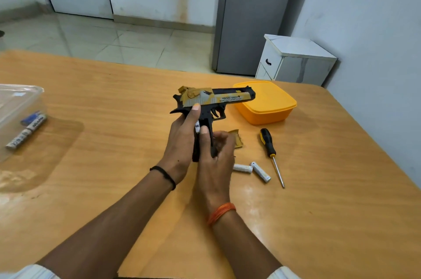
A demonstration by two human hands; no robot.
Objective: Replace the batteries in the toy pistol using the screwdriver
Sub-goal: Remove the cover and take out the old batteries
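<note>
The left hand point(180, 142) grips the pistol point(211, 101) above the table point(114, 96), grip opened; the right hand's point(214, 160) thumb presses a battery point(197, 127) into the bay. Seat it squarely, polarity matched, before reaching for the cover point(237, 139) and screwdriver point(270, 148).

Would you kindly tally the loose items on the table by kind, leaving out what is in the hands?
White batteries: 2
Markers: 2
Screwdriver: 1
Orange lidded box: 1
Clear container: 1
Tan cover piece: 1
Total: 8
</note>
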